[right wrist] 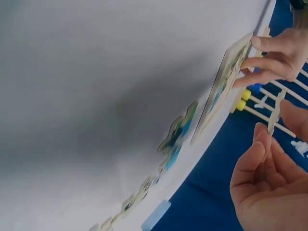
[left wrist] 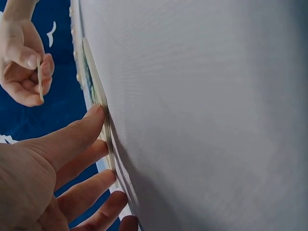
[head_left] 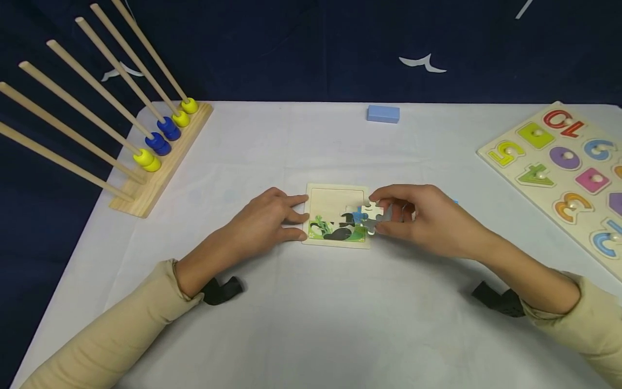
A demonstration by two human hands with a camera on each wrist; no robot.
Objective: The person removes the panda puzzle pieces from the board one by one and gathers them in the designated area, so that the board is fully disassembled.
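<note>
A small wooden puzzle board [head_left: 335, 200] lies on the white table, its lower part filled with a green, black and white picture. My left hand [head_left: 257, 222] touches the board's left edge with its fingertips, fingers spread. Between thumb and fingers, my right hand [head_left: 430, 219] pinches a jigsaw piece [head_left: 373, 214] above the board's right side. That piece appears edge-on in the right wrist view, raised off the table. Several loose jigsaw pieces [right wrist: 179, 129] lie in a line beside the board there; in the head view the right hand mostly hides them.
A wooden rod stand [head_left: 165, 167] with yellow and blue beads stands at the left. A light blue block [head_left: 383, 114] lies near the far edge. The number-and-shape peg board [head_left: 527, 148] is at the right. Black straps [head_left: 222, 290] show near both wrists.
</note>
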